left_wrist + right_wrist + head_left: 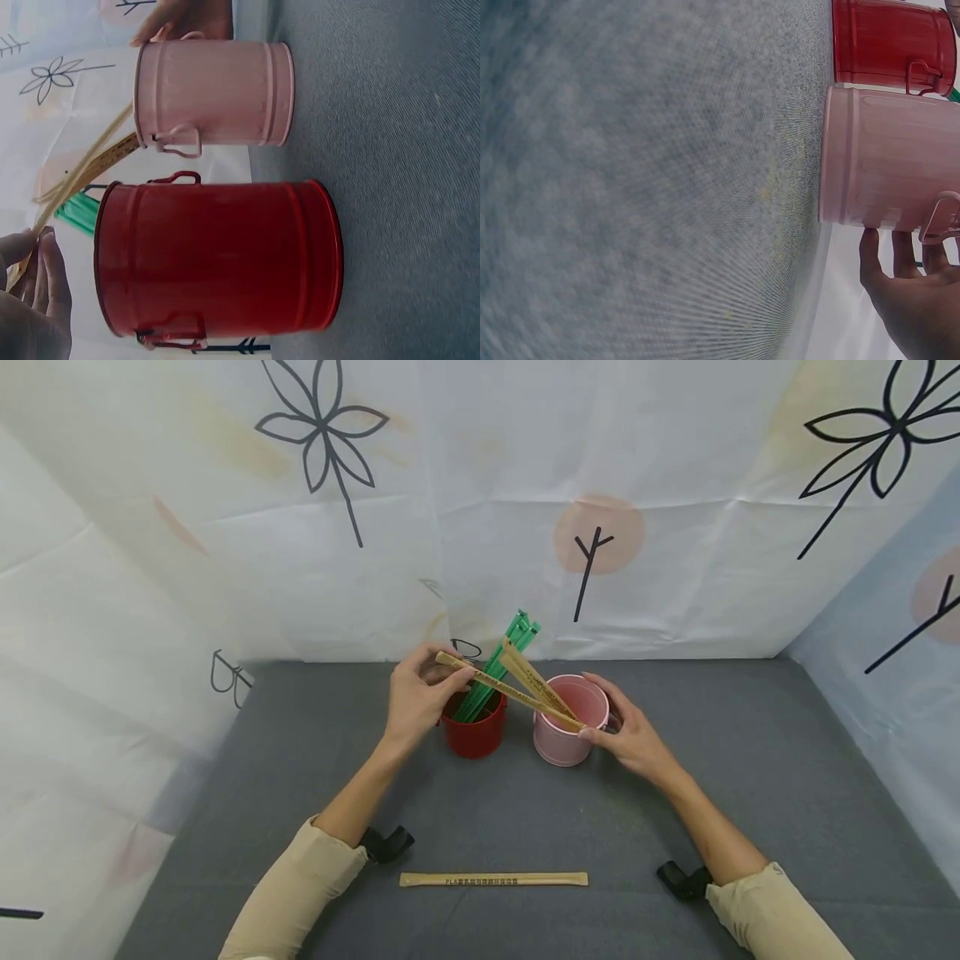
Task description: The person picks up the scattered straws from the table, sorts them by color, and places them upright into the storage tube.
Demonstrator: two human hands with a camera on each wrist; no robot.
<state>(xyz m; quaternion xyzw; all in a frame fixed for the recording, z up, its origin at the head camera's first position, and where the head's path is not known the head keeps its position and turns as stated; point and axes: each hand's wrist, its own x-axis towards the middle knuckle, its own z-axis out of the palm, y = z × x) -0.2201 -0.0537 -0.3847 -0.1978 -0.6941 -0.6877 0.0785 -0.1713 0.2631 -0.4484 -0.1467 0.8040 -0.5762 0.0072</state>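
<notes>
My left hand (pixel 424 692) pinches one end of a straw in a brown printed paper wrapper (pixel 517 695), above the red bucket (pixel 476 735). The straw slants down to the right, its other end at the rim of the pink bucket (pixel 561 748), close to my right thumb. My right hand (pixel 632 733) grips the pink bucket from its right side, thumb at the front rim and fingers (pixel 904 255) against the wall. More paper-wrapped straws (pixel 536 675) lean out of the pink bucket to the left. Several green straws (pixel 480 692) stand tilted in the red bucket.
Another paper-wrapped straw (pixel 493 879) lies crosswise on the grey tabletop (pixel 525 827), nearer to me. Behind the table hangs a white cloth (pixel 480 568) printed with flowers and trees. A black wrist mount (pixel 386 845) juts from the left sleeve, and another (pixel 684 881) from the right.
</notes>
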